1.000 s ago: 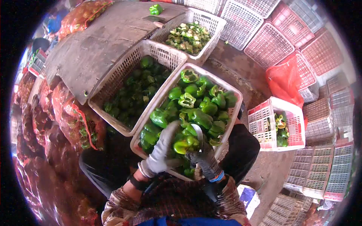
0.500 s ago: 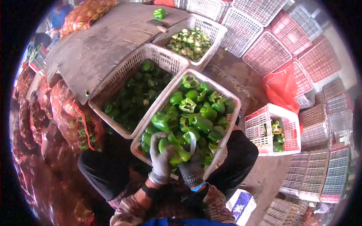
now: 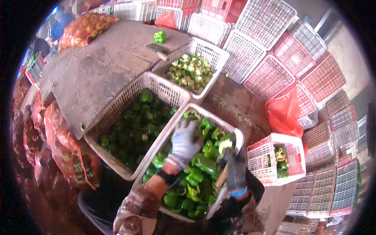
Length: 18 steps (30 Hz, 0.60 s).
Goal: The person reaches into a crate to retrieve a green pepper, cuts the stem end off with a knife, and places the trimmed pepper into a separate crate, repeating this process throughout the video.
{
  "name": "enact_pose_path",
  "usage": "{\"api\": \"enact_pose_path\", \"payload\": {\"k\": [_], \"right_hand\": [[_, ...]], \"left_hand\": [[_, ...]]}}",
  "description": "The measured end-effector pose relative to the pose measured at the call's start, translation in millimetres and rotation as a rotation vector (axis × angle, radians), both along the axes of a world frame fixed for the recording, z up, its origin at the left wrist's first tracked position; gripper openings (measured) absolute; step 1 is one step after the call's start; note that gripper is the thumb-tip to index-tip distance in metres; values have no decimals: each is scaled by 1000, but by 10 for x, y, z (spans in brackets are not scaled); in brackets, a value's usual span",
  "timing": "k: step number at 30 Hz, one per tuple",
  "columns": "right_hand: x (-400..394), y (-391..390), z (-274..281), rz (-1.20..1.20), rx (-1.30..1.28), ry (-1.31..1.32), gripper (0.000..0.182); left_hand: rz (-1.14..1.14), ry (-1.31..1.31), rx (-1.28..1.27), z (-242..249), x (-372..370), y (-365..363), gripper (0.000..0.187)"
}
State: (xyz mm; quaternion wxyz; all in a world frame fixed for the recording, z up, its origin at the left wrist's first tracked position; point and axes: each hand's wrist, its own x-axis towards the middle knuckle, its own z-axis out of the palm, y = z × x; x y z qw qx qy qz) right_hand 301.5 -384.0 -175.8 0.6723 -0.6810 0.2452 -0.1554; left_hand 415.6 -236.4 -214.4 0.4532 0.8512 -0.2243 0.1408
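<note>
My left hand (image 3: 185, 141), in a pale grey glove, is over the upper left of a white crate (image 3: 239, 138) of green peppers (image 3: 206, 164); its fingers are blurred against the peppers, so a grip cannot be made out. At the crate's right side, my right hand (image 3: 235, 170), in a dark grey glove, is closed around a tool whose wooden handle (image 3: 221, 177) sticks out below. A pale, whitish-green pepper piece (image 3: 226, 145) is at its fingertips. The tool's blade is hidden.
Left of it stands a crate (image 3: 111, 159) of darker peppers; behind, a crate (image 3: 222, 62) of pale cut pieces. A wooden board (image 3: 98, 58) bears one pepper (image 3: 160, 37) and a knife (image 3: 161, 55). Net sacks (image 3: 64, 145) lie left, a red-white crate (image 3: 256, 166) right.
My hands have separated and moved forward over the crate, the left to the upper left, the right to the right side. The camera view has shifted. A pale piece now shows at my right fingertips.
</note>
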Motion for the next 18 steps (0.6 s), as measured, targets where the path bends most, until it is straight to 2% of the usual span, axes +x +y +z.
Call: {"api": "enact_pose_path", "payload": {"k": [1, 2, 3, 4, 5, 6, 8, 10, 11, 13, 16, 18], "right_hand": [[363, -55, 248, 9, -18, -11, 38], [719, -161, 359, 122, -154, -122, 34], [1135, -214, 513, 192, -207, -116, 33], [1547, -265, 668, 260, -259, -113, 32], [1896, -234, 830, 291, -232, 16, 35], [2020, -375, 849, 354, -21, 68, 35], [2082, -204, 531, 102, -41, -82, 38], [1644, -156, 348, -53, -124, 78, 41], [1287, -183, 188, 49, -251, -14, 38], [705, -145, -107, 139, -343, -29, 38], [119, 97, -552, 122, -164, 126, 37], [43, 260, -714, 96, -27, 139, 37]], "left_hand": [[33, -38, 241, 13, 147, -179, 55], [52, -27, 516, -228, 370, -381, 58], [31, 32, 553, -489, 569, -545, 59], [29, 43, 612, -509, 655, -647, 58], [30, 72, 673, -547, 710, -751, 58], [5, 78, 656, -654, 750, -857, 57], [17, 53, 601, -850, 843, -907, 56], [-31, 71, 554, -885, 900, -719, 58], [-53, 73, 550, -942, 933, -692, 59], [-55, 58, 640, -949, 924, -701, 57], [-55, 61, 653, -920, 943, -715, 56], [-101, 93, 611, -907, 965, -703, 57]]}}
